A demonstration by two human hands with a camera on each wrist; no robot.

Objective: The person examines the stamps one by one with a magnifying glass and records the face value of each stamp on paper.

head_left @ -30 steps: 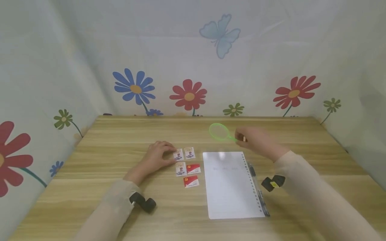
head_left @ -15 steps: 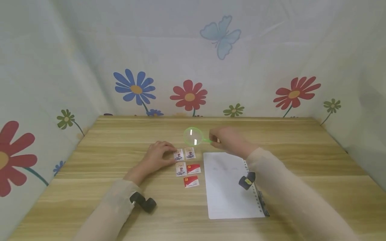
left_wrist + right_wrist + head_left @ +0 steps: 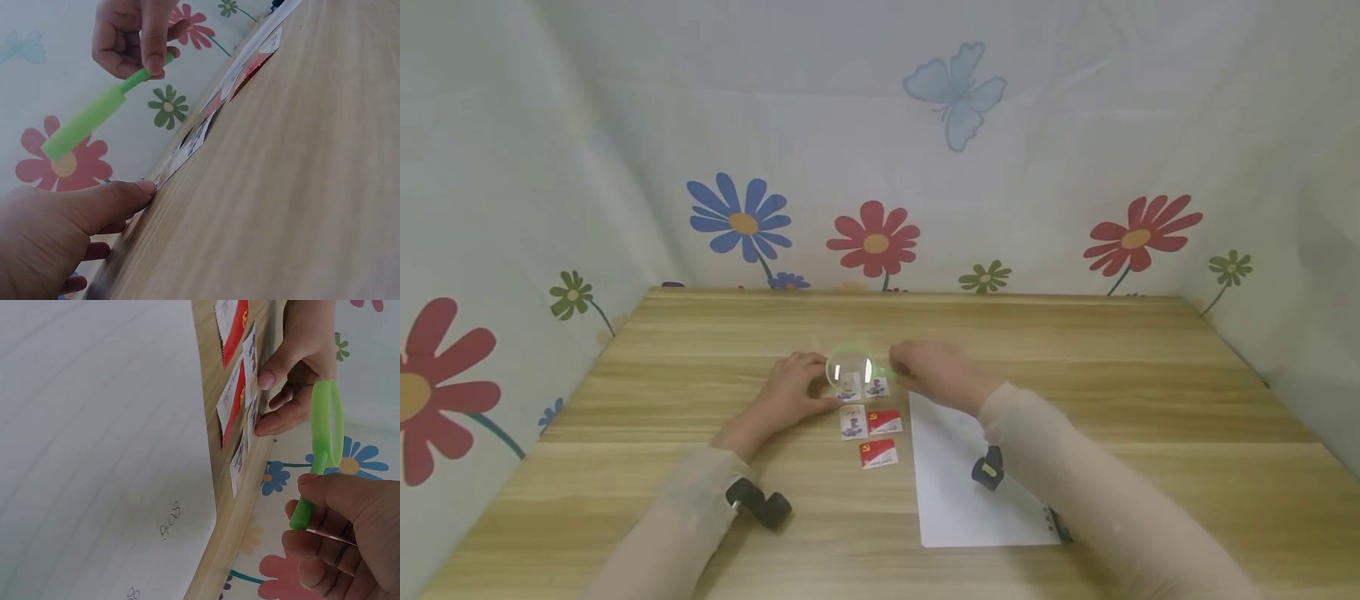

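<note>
My right hand [image 3: 943,371] grips the handle of a green magnifying glass [image 3: 322,419], thumb on top and fingers curled beneath. A thin shiny strip [image 3: 334,537] shows against those fingers in the right wrist view. In the head view the lens overlaps a postage stamp [image 3: 850,390] at the group's top left. My left hand [image 3: 786,392] rests on the table there, thumb tip and fingers right at that stamp's edge. Another figure stamp [image 3: 877,387] lies beside it, a third figure stamp [image 3: 853,422] below. Two red-and-white stamps [image 3: 883,421] complete the group.
A sheet of punched paper [image 3: 955,500] with handwriting [image 3: 169,519] lies right of the stamps, partly under my right forearm. The dark end of a pen-like item [image 3: 1062,528] shows at its right edge. A flowered cloth [image 3: 1037,167] hangs behind the wooden table [image 3: 647,400].
My right hand has carried the magnifying glass left and nearer to me, from behind the paper to over the upper stamps. My left hand has stayed in place.
</note>
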